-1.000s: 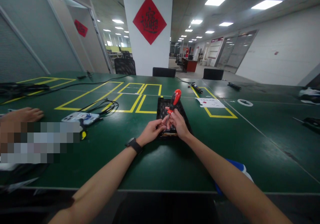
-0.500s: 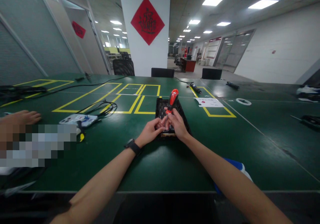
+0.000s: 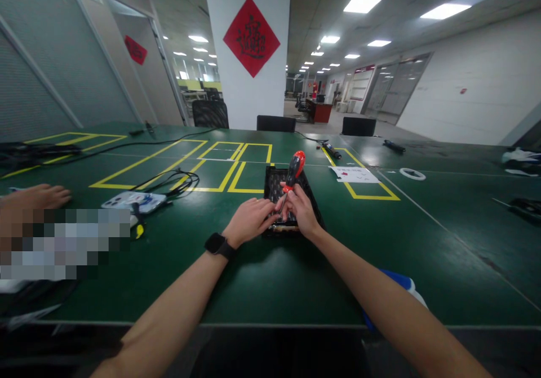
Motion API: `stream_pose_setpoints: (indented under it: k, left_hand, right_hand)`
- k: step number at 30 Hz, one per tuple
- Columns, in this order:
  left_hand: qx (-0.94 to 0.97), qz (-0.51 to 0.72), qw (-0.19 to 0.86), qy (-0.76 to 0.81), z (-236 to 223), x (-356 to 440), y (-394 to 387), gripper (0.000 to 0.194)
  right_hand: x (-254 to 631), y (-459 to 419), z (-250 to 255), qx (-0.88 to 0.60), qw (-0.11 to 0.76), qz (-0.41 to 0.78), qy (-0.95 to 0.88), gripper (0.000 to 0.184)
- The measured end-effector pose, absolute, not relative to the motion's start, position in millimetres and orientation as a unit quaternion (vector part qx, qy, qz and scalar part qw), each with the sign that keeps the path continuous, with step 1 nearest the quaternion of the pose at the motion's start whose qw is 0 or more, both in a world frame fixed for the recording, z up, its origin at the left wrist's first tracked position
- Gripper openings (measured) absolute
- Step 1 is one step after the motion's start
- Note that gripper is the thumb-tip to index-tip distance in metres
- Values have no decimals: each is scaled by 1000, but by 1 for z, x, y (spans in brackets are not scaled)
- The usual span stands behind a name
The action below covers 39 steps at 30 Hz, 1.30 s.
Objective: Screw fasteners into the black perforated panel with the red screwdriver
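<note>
A screwdriver (image 3: 295,168) with a red and black handle leans slightly to the right, its thin shaft pointing down. My right hand (image 3: 299,208) is closed round it just under the handle. Beside the lower end of the shaft, my left hand (image 3: 254,219) has its thumb and fingertips drawn together; whatever lies between them is too small to make out. Both hands are over a black open tray-like casing (image 3: 271,176) that lies on the green table. The hands cover much of its inside, and a brownish strip shows at its near edge.
To the left lie a phone (image 3: 147,200), black cables (image 3: 181,182) and a yellow-tipped tool (image 3: 139,230), near another person's hand (image 3: 44,196). A paper sheet (image 3: 357,174), a white ring (image 3: 412,174) and a dark tool (image 3: 526,206) are to the right. Yellow tape outlines (image 3: 249,191) mark the green tabletop (image 3: 169,265).
The screwdriver's handle has turned and shifted slightly right. My left hand has flattened and rolled, its back now facing up, fingers still near the shaft. The view has moved slightly.
</note>
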<state>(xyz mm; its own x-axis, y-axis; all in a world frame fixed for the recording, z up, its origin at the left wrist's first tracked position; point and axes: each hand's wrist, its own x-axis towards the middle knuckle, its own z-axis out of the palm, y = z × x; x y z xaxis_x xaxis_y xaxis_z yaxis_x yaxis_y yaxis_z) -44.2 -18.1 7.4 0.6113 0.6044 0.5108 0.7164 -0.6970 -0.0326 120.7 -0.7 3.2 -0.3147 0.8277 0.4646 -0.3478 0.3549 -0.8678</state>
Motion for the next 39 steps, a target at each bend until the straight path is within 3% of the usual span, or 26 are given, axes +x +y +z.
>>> stream_pose_setpoints:
  k: [7, 18, 23, 32, 39]
  left_hand:
    - [-904, -171, 206, -333, 12, -41, -20, 34]
    - [-902, -173, 197, -344, 9, -43, -18, 40]
    - [-900, -217, 116, -360, 5, -44, -17, 32]
    - [-820, -379, -184, -388, -13, -37, -11, 30]
    - [-822, -383, -203, -368, -13, -38, -11, 26]
  right_hand:
    - [120, -2, 4, -202, 551, 527, -614, 34]
    - [120, -2, 4, -208, 547, 522, -620, 35]
    - [121, -1, 4, -206, 547, 524, -619, 36]
    - [122, -3, 6, -191, 536, 537, -622, 37]
    - [121, -2, 5, -195, 538, 547, -611, 38]
